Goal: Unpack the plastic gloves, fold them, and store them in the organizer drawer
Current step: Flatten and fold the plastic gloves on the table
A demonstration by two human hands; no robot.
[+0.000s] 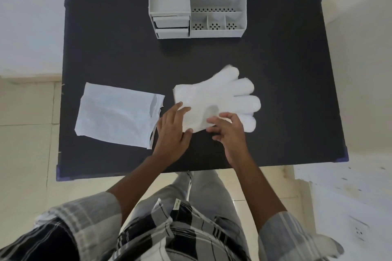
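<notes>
- The black rectangular worktop [275, 48] carried every task item and stood on a pale tiled floor [27, 129].
- A stack of white translucent plastic gloves [214, 96] lay flat near the middle of the worktop, cuff toward the left and fingers pointing right.
- The left hand [172, 131] rested on the cuff end of the gloves, its fingers spread over the lower left corner and its thumb at the near edge of the stack; it pressed on the material rather than closing around it.
- The right hand [228, 131] sat at the near edge of the gloves, close to the glove thumb, with fingertips curled onto the plastic; whether a layer was pinched between them could not be told.
- The two hands were near each other but apart.
- An empty, white, flat plastic packaging bag [117, 115] lay on the left part of the worktop, its torn open end facing right, just beside the left hand and apart from the gloves.
- A grey plastic desk organizer [197, 2] stood at the far edge of the worktop, well apart from the gloves.
- Two small grey drawers [171, 26], one above the other, occupied its lower left section; both appeared pushed in.
- Open compartments with perforated floors filled its right section.
</notes>
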